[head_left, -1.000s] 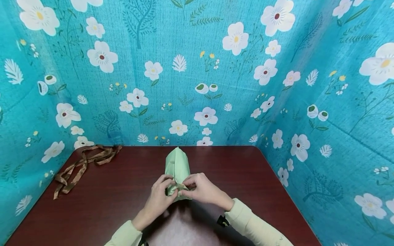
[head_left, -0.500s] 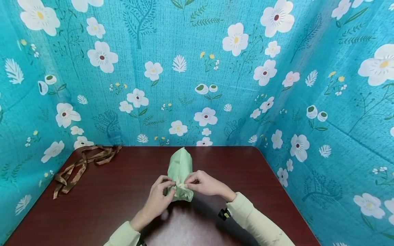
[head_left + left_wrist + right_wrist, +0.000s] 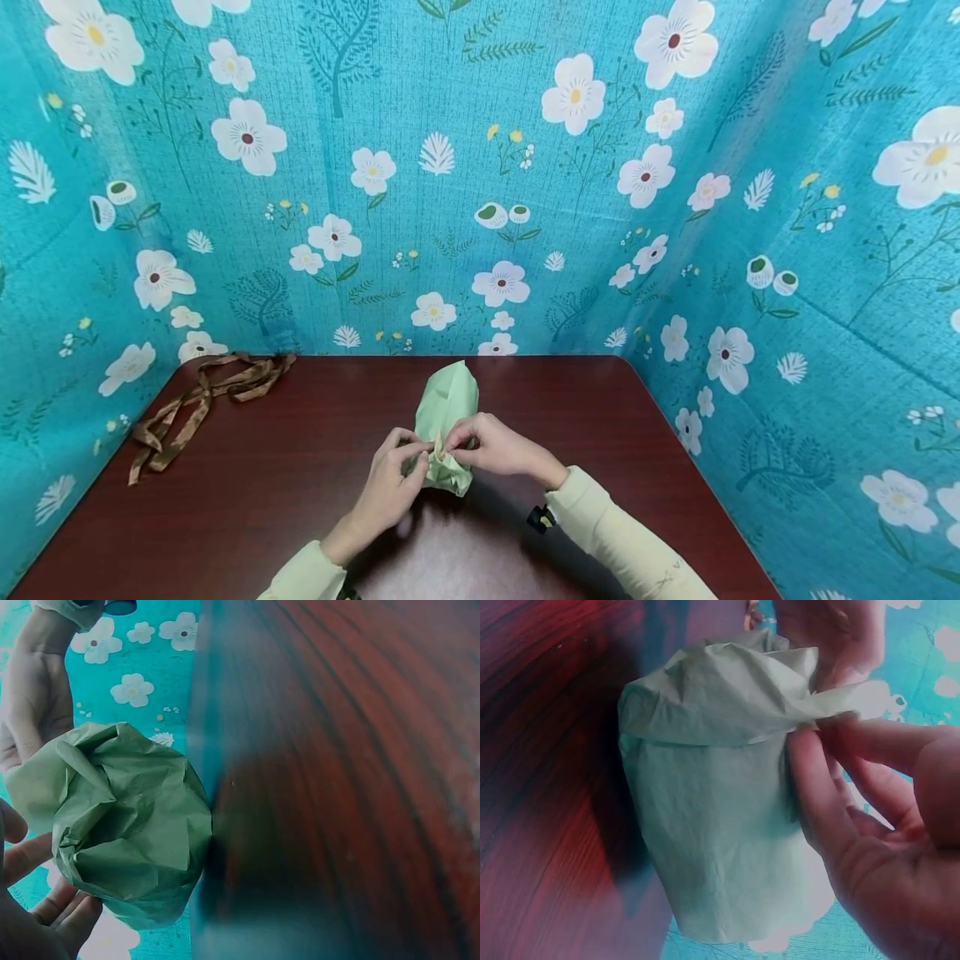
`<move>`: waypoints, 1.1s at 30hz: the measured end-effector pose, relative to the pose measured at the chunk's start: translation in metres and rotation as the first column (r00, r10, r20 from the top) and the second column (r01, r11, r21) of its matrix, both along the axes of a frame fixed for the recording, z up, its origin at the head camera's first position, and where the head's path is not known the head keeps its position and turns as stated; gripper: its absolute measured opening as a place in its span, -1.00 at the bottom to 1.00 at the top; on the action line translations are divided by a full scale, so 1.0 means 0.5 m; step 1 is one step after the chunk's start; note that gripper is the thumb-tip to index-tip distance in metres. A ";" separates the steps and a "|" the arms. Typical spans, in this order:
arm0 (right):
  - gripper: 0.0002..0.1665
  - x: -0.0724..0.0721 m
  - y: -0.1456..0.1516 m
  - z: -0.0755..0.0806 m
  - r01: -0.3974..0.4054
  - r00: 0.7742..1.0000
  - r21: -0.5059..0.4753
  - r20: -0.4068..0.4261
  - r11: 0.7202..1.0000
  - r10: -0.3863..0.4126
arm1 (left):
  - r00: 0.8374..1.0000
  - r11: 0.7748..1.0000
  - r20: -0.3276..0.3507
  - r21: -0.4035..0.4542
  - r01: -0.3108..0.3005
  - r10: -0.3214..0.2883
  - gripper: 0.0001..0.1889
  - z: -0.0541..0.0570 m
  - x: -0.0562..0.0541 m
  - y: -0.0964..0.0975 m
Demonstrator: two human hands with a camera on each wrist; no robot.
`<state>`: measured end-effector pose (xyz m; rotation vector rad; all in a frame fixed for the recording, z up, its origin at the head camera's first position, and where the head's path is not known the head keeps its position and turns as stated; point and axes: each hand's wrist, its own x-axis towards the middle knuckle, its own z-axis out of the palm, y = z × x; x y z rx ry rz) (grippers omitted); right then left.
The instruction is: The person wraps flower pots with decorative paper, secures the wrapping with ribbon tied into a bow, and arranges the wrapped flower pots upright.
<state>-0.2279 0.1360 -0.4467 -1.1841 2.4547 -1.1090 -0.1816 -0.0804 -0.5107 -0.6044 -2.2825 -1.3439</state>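
A light green paper-wrapped package (image 3: 448, 400) lies on the table in the head view, its crumpled, gathered end toward me. My right hand (image 3: 504, 446) pinches a twisted tip of the paper (image 3: 847, 701) between thumb and fingers. From the other side, my left hand (image 3: 388, 483) holds the package, its fingers curved against the wrap near that same tip. The left wrist view shows the crumpled end (image 3: 142, 817) with deep folds. In the right wrist view, a folded edge runs across the smoother body (image 3: 720, 825). What the paper contains is hidden.
A tangled brown patterned ribbon (image 3: 187, 412) lies at the table's left back. The dark red wooden table (image 3: 300, 492) has rounded far corners. Blue flowered cloth (image 3: 465, 192) hangs behind it and along both sides.
The package's far end has swung to the right, so it now lies tilted. Both hands stay at the near end, and the paper tip between them now stands up more.
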 end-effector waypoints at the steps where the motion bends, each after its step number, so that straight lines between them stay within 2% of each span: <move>1: -0.81 0.000 -0.002 -0.002 0.010 1.000 -0.002 -0.004 1.000 -0.010 | 1.000 1.000 0.003 0.001 0.000 0.000 -0.77 0.000 0.001 0.000; 4: -0.85 0.003 -0.007 -0.008 0.061 0.998 -0.009 -0.010 0.998 -0.061 | 1.000 1.000 0.020 0.005 -0.003 0.003 -0.75 0.001 0.006 -0.001; 7: -0.85 0.006 -0.013 -0.010 0.119 0.991 0.002 -0.057 0.993 -0.118 | 0.999 1.000 0.044 0.017 -0.004 0.003 -0.74 0.002 0.011 -0.004; 11: -0.61 0.008 -0.019 -0.009 0.182 0.969 0.064 -0.184 0.981 -0.167 | 0.999 1.000 0.048 0.027 -0.014 0.013 -0.75 0.002 0.012 -0.007; 15: -0.37 0.010 -0.023 -0.005 0.209 0.956 0.139 -0.239 0.968 -0.172 | 0.999 0.999 0.030 0.028 -0.029 0.028 -0.78 0.000 0.009 -0.008; 20: -0.29 0.004 -0.033 -0.008 0.179 0.966 0.179 -0.220 0.967 -0.138 | 0.999 0.998 0.025 0.047 -0.045 0.044 -0.83 0.000 0.003 -0.009; 25: -0.23 -0.007 -0.036 -0.023 0.136 0.974 0.207 -0.209 0.969 -0.092 | 0.996 0.994 0.066 0.083 -0.073 0.067 -0.86 0.002 0.001 -0.006; 30: -0.19 -0.016 -0.035 -0.021 0.105 0.979 0.229 -0.195 0.968 -0.061 | 0.985 0.991 0.148 0.092 -0.101 0.087 -0.70 0.008 0.000 -0.005; 33: -0.17 -0.022 -0.034 -0.016 0.083 0.984 0.234 -0.175 0.969 -0.042 | 0.983 0.993 0.172 0.081 -0.084 0.069 -0.64 0.009 0.000 -0.007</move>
